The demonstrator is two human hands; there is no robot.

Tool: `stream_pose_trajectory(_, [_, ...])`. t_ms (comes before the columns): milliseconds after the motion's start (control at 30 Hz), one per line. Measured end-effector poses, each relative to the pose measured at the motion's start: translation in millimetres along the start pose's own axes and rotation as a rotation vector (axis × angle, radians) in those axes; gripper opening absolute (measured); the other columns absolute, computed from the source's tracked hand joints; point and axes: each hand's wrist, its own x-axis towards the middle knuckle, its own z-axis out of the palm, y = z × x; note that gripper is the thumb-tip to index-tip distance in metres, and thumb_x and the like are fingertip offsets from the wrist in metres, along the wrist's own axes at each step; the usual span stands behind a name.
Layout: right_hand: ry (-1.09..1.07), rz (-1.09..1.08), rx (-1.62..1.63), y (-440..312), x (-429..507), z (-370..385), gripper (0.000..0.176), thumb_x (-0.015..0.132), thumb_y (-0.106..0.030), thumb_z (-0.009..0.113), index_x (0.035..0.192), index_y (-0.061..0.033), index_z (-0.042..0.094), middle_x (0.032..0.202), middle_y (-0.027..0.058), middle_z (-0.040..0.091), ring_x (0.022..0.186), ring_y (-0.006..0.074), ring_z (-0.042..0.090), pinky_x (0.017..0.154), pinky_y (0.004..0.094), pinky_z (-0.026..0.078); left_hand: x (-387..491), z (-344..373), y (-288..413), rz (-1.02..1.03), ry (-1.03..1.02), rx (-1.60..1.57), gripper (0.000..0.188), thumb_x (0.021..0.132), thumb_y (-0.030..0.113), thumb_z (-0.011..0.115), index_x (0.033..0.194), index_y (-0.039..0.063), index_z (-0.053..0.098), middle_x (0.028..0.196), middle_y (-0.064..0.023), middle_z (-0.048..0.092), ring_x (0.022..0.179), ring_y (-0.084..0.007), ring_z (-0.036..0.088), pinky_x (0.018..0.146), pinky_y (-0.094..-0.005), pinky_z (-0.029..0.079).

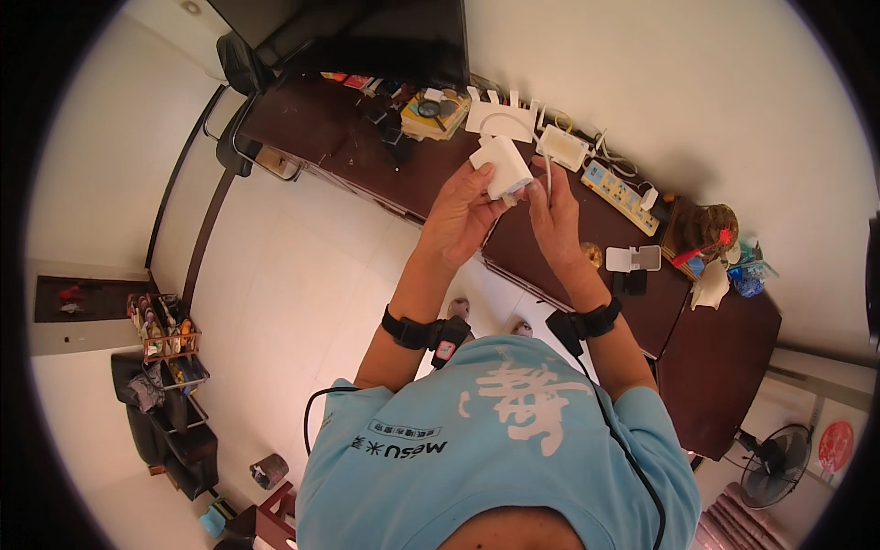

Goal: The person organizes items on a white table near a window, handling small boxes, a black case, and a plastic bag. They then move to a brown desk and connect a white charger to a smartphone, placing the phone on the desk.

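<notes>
A white power adapter (503, 167) is gripped in my left hand (456, 218), its thumb lying over the near face. Prongs or a plug of some kind show at the adapter's lower edge, partly hidden by the fingers. From its upper end a white cable (548, 172) loops over and comes down to my right hand (555, 218), which pinches it. The right fingertips are close beside the adapter's lower right corner; whether they touch it I cannot tell. Both hands are raised above the dark wooden cabinet (440, 165).
Along the wall stand a white router (500, 118), a white box (562, 147) and a power strip (621, 197). Books (436, 120) with a magnifying glass (430, 108) lie left of them. A white folding stand (632, 258) sits at right, near ornaments (711, 230). A fan (777, 464) stands beyond.
</notes>
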Motion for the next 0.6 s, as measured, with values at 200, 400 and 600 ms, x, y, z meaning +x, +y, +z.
stream_pose_trajectory(200, [0.01, -0.246, -0.25, -16, 6, 43, 0.028, 0.095, -0.008, 0.056, 0.122, -0.0008, 0.056, 0.088, 0.0203, 0.065, 0.074, 0.0329, 0.067, 0.065, 0.0382, 0.054, -5, -25, 44, 0.052, -0.03, -0.08, 0.038, 0.097, 0.02, 0.06, 0.128, 0.001, 0.051, 0.116, -0.0129, 0.063, 0.104, -0.0233, 0.064, 0.083, -0.0301, 0.053])
stream_pose_trajectory(400, [-0.168, -0.266, -0.372, -32, 0, 81, 0.028, 0.09, -0.005, 0.059, 0.118, -0.0014, 0.058, 0.088, 0.0183, 0.065, 0.073, 0.0394, 0.064, 0.06, 0.0438, 0.053, -1, -43, 52, 0.226, 0.079, 0.057, 0.032, 0.096, 0.017, 0.061, 0.124, 0.003, 0.053, 0.114, -0.0103, 0.065, 0.104, -0.02, 0.064, 0.086, -0.031, 0.05])
stream_pose_trajectory(600, [-0.147, -0.292, -0.421, -44, 7, 93, 0.02, 0.09, -0.007, 0.059, 0.109, -0.0008, 0.059, 0.085, 0.019, 0.065, 0.071, 0.0395, 0.064, 0.061, 0.0453, 0.052, -1, -58, 66, 0.27, 0.145, 0.106, 0.024, 0.091, 0.013, 0.067, 0.111, 0.005, 0.056, 0.102, -0.0057, 0.066, 0.091, -0.0127, 0.062, 0.077, -0.028, 0.049])
